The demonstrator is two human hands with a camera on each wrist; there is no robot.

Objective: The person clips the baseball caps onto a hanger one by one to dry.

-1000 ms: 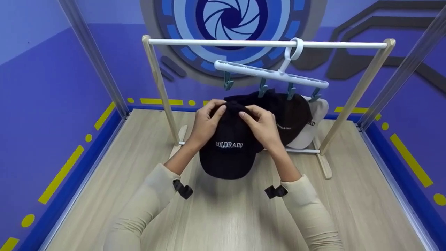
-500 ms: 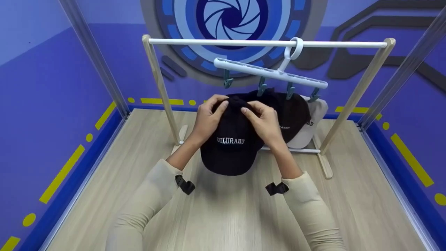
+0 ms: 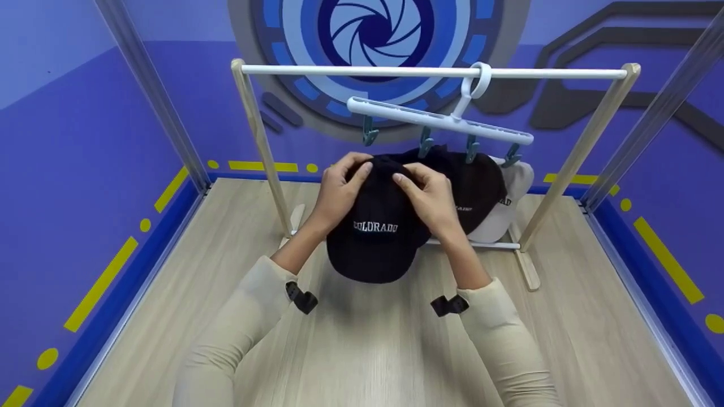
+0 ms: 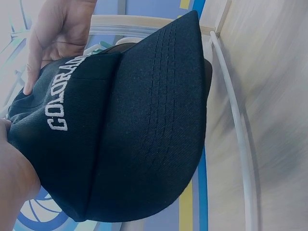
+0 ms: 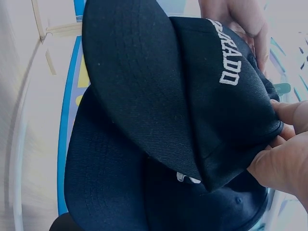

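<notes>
A black baseball cap (image 3: pixel 372 257) with white COLORADO lettering hangs brim down between both hands, in front of the white hanger (image 3: pixel 407 116). My left hand (image 3: pixel 337 195) pinches the left side of its crown, thumb in front. On the crown's right side, my right hand (image 3: pixel 432 198) pinches the fabric in the same way. Just above the crown dangles the hanger's leftmost green clip (image 3: pixel 369 135), gripping nothing. Another dark cap (image 5: pixel 108 173) hangs close behind the held one, partly hidden by it. Farther right on the hanger are a brown cap (image 3: pixel 481 192) and a white cap (image 3: pixel 517 178).
The hanger is hooked on the white rail (image 3: pixel 317 70) of a wooden rack and tilts down to the right. The rack's posts (image 3: pixel 580 155) stand either side on a wood-look table (image 3: pixel 362 350). Purple and blue walls enclose the back and sides.
Both hands have lifted the black cap slightly up and a little to the right, mostly in the first half second. Their pinch stays the same, and the hanger hardly moves.
</notes>
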